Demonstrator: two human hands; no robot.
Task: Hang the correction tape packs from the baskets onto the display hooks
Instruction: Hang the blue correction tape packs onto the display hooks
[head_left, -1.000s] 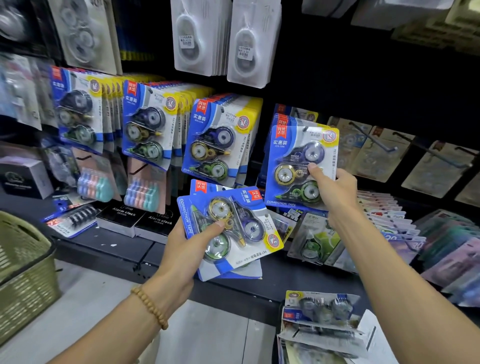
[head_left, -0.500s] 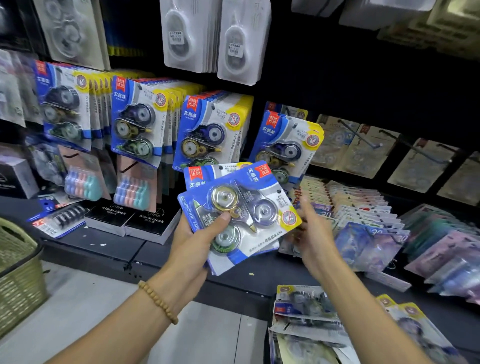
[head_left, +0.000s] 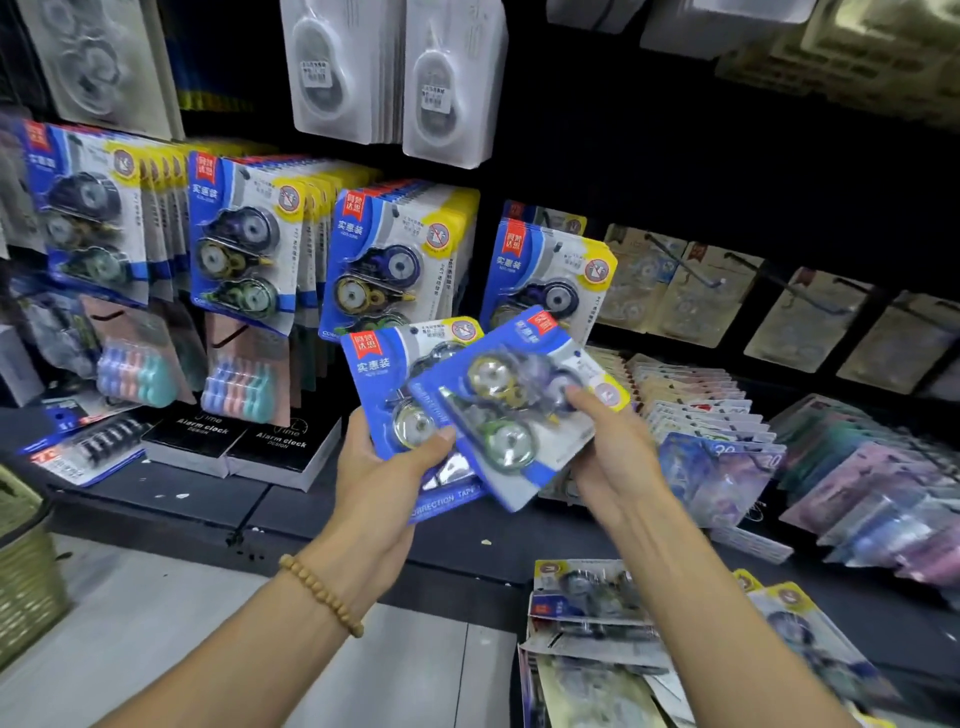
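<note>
The left hand (head_left: 382, 470), with a string of tan wooden beads (head_left: 322, 595) circling its wrist, is gripping a small stack of blue-and-white blister packs of correction tape (head_left: 374, 374); its thumb is pressing across the front at about the stack's 6 o'clock edge, while the other fingers are curling out of sight behind the cards. The right hand (head_left: 615, 460) is pinching the front pack (head_left: 511, 410), which is tilting clockwise and overlapping the stack: the thumb is lying on the clear blister at the pack's 3 o'clock side, and the remaining fingers are hidden under the card.

At 12 o'clock from the held packs, a lone matching blue pack (head_left: 550, 270) is hanging on the dark display wall. Running toward 9 and 10 o'clock, three full rows of the same blue-and-yellow packs (head_left: 239, 244) are hanging side by side. At 2 o'clock, bare metal display hooks (head_left: 691, 265) are jutting out in front of tan cards. At 5 o'clock, more packs are lying loose in a heap (head_left: 592, 608). At 8 o'clock, the corner of a green woven basket (head_left: 26, 587) is standing on the pale floor.
</note>
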